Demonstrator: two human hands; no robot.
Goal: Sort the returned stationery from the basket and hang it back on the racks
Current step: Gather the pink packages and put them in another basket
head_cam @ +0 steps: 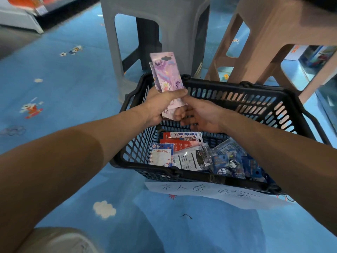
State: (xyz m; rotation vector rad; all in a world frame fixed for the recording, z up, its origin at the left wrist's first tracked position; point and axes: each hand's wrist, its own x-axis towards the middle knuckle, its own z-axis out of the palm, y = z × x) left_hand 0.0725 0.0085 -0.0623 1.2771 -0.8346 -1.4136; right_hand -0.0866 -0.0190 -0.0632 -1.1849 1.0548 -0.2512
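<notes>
Pink-purple cartoon packet (166,73), black lattice basket (255,99), blue cartoon-print floor (73,84), grey stool (164,24)

Both forearms are bare from the elbow down, with no sleeves, watch or bracelet showing. The left hand (158,106) and right hand (200,115) wear no gloves or rings. At the lower left, a knee (60,240) is covered in light beige cloth.

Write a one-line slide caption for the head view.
Both hands hold pink stationery packs above a black basket of remaining packets on blue floor.
</notes>
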